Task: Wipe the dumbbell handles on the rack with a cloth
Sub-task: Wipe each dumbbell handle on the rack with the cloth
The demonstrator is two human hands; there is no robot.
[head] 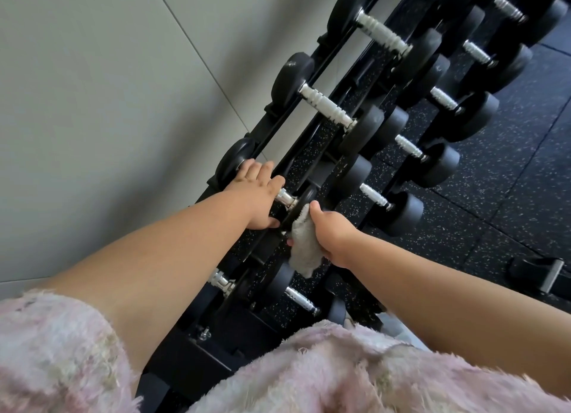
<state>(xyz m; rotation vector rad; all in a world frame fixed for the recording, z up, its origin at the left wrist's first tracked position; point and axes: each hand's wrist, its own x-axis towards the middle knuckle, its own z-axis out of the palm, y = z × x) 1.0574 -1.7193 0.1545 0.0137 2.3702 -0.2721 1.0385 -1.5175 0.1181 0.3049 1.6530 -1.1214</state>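
1. The black steel tiered rack [185,366] is standing against the pale grey wall [108,103] and carrying rows of black round-headed dumbbells.
2. Their ribbed silver metal handles, such as one further along the top tier [326,105] and one on a lower tier [374,194], are all looking equally bright, so nothing is showing which are already wiped.
3. The left grip [256,196] is clenching round the shiny handle of one top-tier dumbbell [285,198], covering most of it.
4. The right grip [332,230] is grasping the crumpled off-white terry cloth [304,252], which is hanging just beside that dumbbell's near head rather than lying on the handle.
5. Judging from this, the work is sitting between strokes on this one dumbbell, with most of the rack probably remaining.
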